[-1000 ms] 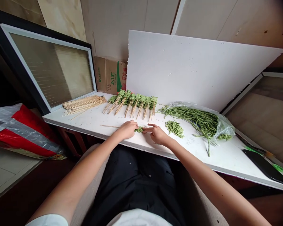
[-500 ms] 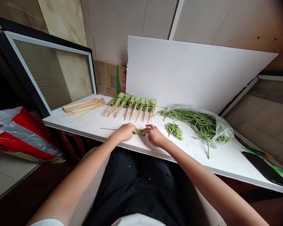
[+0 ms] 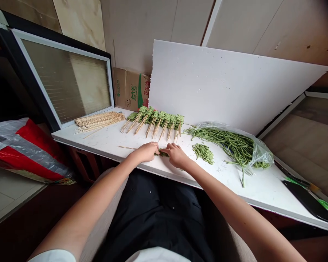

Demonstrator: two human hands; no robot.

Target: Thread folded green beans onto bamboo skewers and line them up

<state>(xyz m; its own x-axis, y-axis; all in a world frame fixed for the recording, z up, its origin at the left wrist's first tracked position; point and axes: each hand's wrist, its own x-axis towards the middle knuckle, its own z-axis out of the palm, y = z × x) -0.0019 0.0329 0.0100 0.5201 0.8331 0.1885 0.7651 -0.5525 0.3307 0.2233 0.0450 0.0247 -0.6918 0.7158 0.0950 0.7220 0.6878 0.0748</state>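
My left hand point(image 3: 148, 152) is closed on a thin bamboo skewer point(image 3: 125, 147), whose bare end sticks out to the left over the table. Short green bean pieces point(image 3: 164, 154) are threaded side by side on it, between my two hands. From the right, my right hand point(image 3: 177, 155) bends its fingers over these pieces and grips them; its fingertips are partly hidden. A small pile of cut bean pieces point(image 3: 203, 153) lies to the right of my right hand.
Finished bean skewers point(image 3: 160, 120) are stacked behind my hands, sticks forward. Bare skewers point(image 3: 100, 122) lie at left. Long beans point(image 3: 229, 142) spill from a clear plastic bag point(image 3: 262, 150) at right. A black phone point(image 3: 310, 202) rests near the right edge; a carton point(image 3: 131, 89) stands behind.
My right hand has shifted slightly left and closed in over the bean pieces, its raised fingers now lower. The left hand keeps its hold, and the view has moved a little.
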